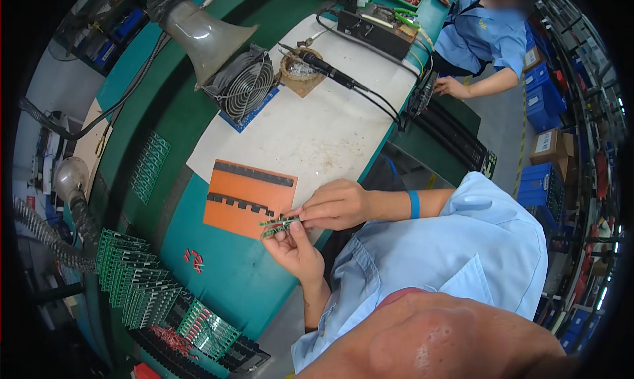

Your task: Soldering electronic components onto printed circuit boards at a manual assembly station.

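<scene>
My left hand (295,252) grips small green circuit boards (276,228) between thumb and fingers. Closed over the same boards from the other side is my right hand (335,204), its fingertips at their near end; what else those fingertips pinch is too small to make out. A blue band (414,205) circles my right wrist. The boards are above the near corner of an orange plate (247,191), which carries two black strips, one notched. A few small red parts (194,261) lie loose on the teal mat (191,214), left of my left hand.
Several green boards (132,273) stand racked at lower left beside a red heap (172,339). A fan (244,92), an extraction hood (205,39) and a soldering iron (330,72) occupy the far side. A co-worker (479,42) works at upper right.
</scene>
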Tool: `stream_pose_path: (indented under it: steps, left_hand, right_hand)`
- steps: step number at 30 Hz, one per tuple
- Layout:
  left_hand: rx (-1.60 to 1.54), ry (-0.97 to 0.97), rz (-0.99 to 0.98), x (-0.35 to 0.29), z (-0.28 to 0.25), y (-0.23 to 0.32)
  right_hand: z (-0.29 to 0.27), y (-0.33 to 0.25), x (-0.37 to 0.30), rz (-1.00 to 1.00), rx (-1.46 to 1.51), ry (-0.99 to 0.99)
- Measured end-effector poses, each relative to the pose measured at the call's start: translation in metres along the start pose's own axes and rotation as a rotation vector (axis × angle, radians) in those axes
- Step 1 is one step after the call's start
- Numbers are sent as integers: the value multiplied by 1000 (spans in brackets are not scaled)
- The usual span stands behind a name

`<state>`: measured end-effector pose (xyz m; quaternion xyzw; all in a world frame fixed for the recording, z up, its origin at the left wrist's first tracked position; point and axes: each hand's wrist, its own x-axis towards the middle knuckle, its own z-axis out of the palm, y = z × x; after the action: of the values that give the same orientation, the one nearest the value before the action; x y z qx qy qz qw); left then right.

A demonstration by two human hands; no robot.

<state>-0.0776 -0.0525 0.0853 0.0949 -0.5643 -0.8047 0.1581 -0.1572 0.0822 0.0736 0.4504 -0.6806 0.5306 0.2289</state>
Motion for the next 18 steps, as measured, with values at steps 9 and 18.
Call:
stream_pose_path:
  steps: [9, 18]
  left_hand:
    - [-25, 22, 36, 1, 0, -2]
    - [-50, 51, 82, 0, 3, -7]
  right_hand:
    - [-1, 0, -2, -19, 11, 6]
    - [-11, -8, 6, 41, 99, -9]
